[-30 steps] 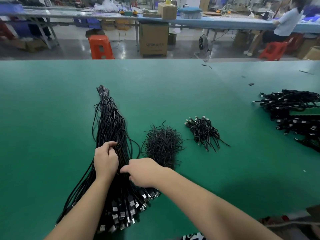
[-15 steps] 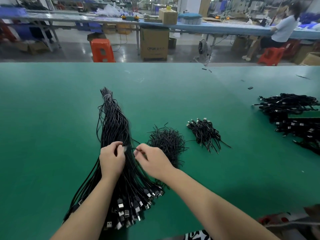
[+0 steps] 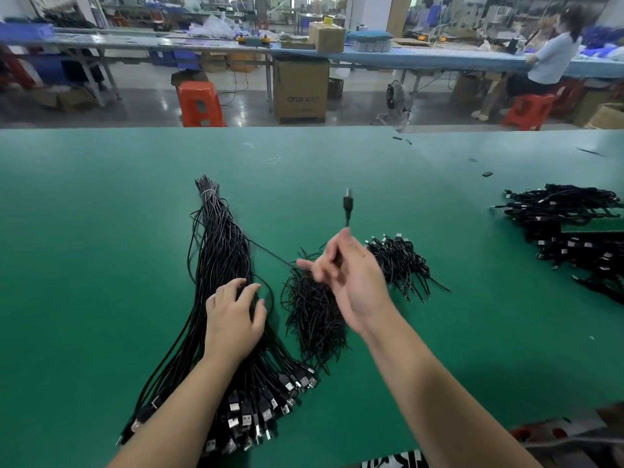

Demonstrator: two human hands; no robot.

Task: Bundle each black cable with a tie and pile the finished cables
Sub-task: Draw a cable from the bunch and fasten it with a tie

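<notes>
Head view, the only one: green desk [image 3: 101, 231] with a big sheaf of loose black cables [image 3: 223, 265] lying left of centre, tied at its far tip, USB plugs fanned out at the near end. Left hand [image 3: 234, 319] rests flat on top of the sheaf, fingers spread and straight, pressing it down, gripping nothing. Right hand [image 3: 347, 275] is raised above the desk, motion-blurred, pinching one single cable [image 3: 347, 206] between thumb and fingers; its plug end sticks up above the fingertips, and a thin strand runs from the hand back down-left toward the sheaf. Under and just beside the right hand sits a heap of short black ties [image 3: 314, 315]. Right of that, a small pile of finished cables [image 3: 401, 261], bundled. A further mass of black cables [image 3: 567, 228] lies at the far right edge, well apart.

Step, as I judge it: pulling one cable free of the sheaf, start of a new bundle cycle; not yet coiled or tied. Next move likely calls for getting the tail clear of the sheaf, folding the cable into a short hank with both hands, then taking one tie from the heap and twisting it round. Left hand needs to come off the sheaf for that.
</notes>
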